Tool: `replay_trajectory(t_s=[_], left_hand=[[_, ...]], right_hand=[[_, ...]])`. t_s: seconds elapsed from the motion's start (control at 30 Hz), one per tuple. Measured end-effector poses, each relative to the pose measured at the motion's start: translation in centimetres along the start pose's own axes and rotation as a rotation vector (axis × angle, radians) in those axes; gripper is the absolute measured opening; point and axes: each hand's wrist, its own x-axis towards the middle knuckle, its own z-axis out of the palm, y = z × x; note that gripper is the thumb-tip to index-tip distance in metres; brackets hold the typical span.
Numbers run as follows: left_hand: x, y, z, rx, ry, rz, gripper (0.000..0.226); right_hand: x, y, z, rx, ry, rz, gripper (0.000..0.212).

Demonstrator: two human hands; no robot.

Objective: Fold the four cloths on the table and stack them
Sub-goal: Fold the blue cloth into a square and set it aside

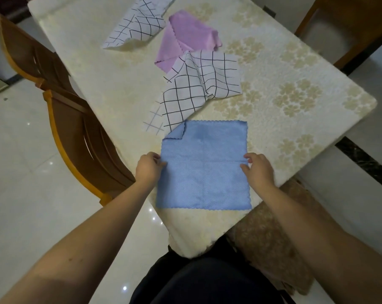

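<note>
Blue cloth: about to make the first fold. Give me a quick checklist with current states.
1. Blue cloth spread flat on the table: ok.
2. Far left corner flat: not ok, it is curled over.
3. Left hand at the cloth's left edge: ok.
4. Right hand at the right edge: ok, though whether either grip is pinched shut, cannot tell.
5. Near checked cloth off the blue one: cannot tell, they meet at the curled corner.
6. Pink cloth and far checked cloth out of the way: ok.
</note>
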Motion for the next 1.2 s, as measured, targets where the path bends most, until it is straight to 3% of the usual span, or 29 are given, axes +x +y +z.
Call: replay_trajectory(t_s=[0.33, 0.57, 0.67, 0.9, 1.1, 1.2], left_hand=[[0.5, 0.4, 0.3, -0.126, -0.057, -0.144, 0.018], [0.3, -0.3, -0.3, -0.207, -0.058, -0.065, 0.026], [-0.1, -0.3, -0.6, -0.251, -0.077, -0.008, 0.035], [-0.7, -0.6, -0.6, -0.259, -0.109, 0.076, 0.015], [-1.0, -0.5, -1.1, -0.361, -0.099, 0.048, 0.014], [-1.1, -0.5, -1.2, -0.391, -0.078, 0.055, 0.015]], right_hand=[[0.0, -0.4, 0.5, -0.017, 0.009, 0.026, 0.021], [0.2, -0.6, 0.4, -0.034, 0.004, 0.021, 0.013], [0.1, -0.4, 0.5, -0.013, 0.010, 0.012, 0.018], [0.1, -0.4, 0.4, -0.024, 0.003, -0.070, 0.022], [0.1, -0.4, 0.3, 0.161, -0.099, -0.097, 0.034], [0.2, -0.9, -0.3, 0.347, -0.036, 0.049, 0.043]])
